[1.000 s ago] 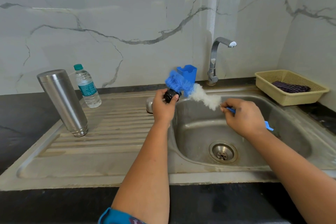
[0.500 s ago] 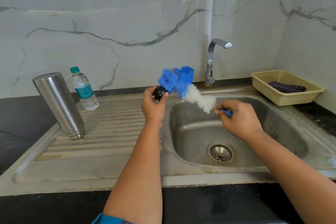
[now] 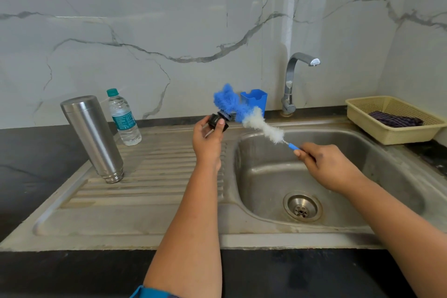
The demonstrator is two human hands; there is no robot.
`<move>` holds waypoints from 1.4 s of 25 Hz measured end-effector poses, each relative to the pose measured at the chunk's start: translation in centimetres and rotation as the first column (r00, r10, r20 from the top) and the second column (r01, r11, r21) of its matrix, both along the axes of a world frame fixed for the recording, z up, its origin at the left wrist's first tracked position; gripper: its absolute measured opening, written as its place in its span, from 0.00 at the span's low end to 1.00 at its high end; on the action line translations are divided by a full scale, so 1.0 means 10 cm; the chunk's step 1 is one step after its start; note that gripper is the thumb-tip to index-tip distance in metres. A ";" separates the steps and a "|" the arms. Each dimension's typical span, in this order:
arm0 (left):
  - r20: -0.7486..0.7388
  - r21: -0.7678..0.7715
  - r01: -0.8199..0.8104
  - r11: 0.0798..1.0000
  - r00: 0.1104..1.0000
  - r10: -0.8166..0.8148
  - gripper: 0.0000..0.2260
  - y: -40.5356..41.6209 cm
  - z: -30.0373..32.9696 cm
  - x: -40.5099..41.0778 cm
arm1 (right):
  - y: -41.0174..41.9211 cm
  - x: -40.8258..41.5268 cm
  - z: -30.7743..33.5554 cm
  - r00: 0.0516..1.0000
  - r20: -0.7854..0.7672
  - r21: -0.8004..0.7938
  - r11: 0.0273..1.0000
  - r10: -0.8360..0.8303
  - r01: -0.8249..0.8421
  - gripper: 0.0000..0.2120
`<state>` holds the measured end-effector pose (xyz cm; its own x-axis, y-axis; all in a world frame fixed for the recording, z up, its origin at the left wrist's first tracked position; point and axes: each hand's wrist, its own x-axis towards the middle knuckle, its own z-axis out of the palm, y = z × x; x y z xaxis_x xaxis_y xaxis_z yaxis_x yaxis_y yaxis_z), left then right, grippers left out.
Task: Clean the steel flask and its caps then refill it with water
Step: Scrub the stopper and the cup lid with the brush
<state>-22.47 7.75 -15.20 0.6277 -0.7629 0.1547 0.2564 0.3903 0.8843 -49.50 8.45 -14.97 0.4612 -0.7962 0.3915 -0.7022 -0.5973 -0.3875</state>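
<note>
The steel flask (image 3: 93, 135) stands on the ribbed drainboard at the left, apparently upside down with its ringed end on the board. My left hand (image 3: 209, 139) holds a small black cap (image 3: 217, 121) above the drainboard's right end. My right hand (image 3: 329, 164) grips the blue handle of a bottle brush (image 3: 242, 111) over the sink basin. The brush's blue bristle tip presses against the cap and its white bristles trail toward my right hand.
A clear water bottle (image 3: 123, 118) with a green lid stands behind the flask. A blue cup (image 3: 255, 100) sits by the tap (image 3: 294, 80). The steel sink basin (image 3: 350, 184) is dry. A beige basket (image 3: 391, 120) with a dark cloth sits at the right.
My right hand has drawn back along the handle, so more of the brush shows. The blue bristles have shifted on the cap. The view has swung slightly.
</note>
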 end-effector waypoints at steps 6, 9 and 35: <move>0.003 0.026 -0.157 0.987 0.988 0.157 0.15 -0.03 0.03 0.12 | 0.00 0.01 -0.01 0.995 -0.021 -0.044 0.994 -0.099 0.098 0.14; 0.067 0.048 -0.070 0.996 0.995 0.067 0.13 -0.01 0.02 0.10 | 0.01 0.04 -0.02 0.994 -0.038 -0.066 0.992 -0.107 0.105 0.14; -0.416 -0.181 0.346 0.921 0.821 -0.391 0.16 0.05 0.05 0.03 | 0.12 0.03 0.20 0.977 0.167 0.217 0.972 -0.129 0.091 0.12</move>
